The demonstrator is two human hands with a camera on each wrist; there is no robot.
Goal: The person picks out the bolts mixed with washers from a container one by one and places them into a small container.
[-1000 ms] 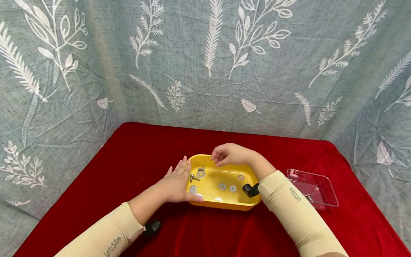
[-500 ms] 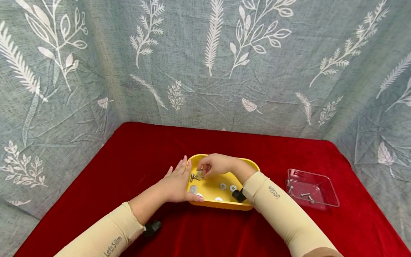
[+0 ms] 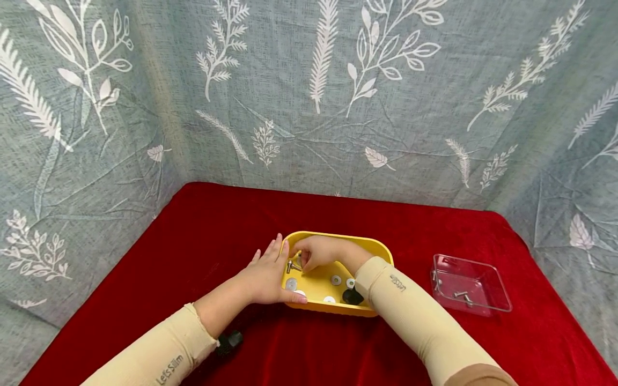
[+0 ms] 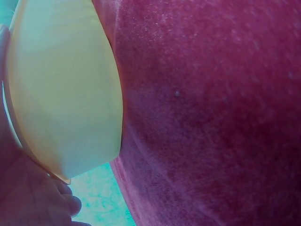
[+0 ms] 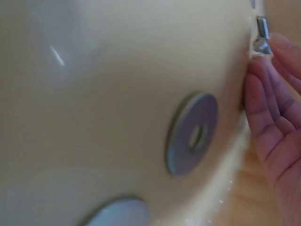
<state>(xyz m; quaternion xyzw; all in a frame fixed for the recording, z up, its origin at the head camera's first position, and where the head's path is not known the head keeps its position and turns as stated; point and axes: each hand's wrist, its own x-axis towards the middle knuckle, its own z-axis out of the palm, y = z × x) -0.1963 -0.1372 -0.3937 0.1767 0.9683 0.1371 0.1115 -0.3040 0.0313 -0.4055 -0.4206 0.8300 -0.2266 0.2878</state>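
A yellow plastic bin (image 3: 333,308) holds metal bolts (image 3: 289,267) at its left end and several flat washers (image 3: 291,284). My left hand (image 3: 265,277) rests against the bin's left end with straight fingers, its thumb along the near rim. In the left wrist view, the bin's outer wall (image 4: 66,94) fills much of the left side. My right hand (image 3: 322,252) reaches inside, thumb and fingertips apart around the bolts. The right wrist view has a bolt (image 5: 262,29) right by the thumb tip, and a large washer (image 5: 181,153) lies apart from the hand.
A clear plastic tray (image 3: 504,292) with a few bolts (image 3: 463,296) stands to the right on the red cloth (image 3: 232,214). Patterned curtains (image 3: 289,96) hang behind and at both sides. Black wrist cameras (image 3: 352,296) sit under the sleeves.
My right hand has moved left and down from above the bin's far side to the bolts at its left end. The sleeve uncovers more of the clear tray. My left hand stays put.
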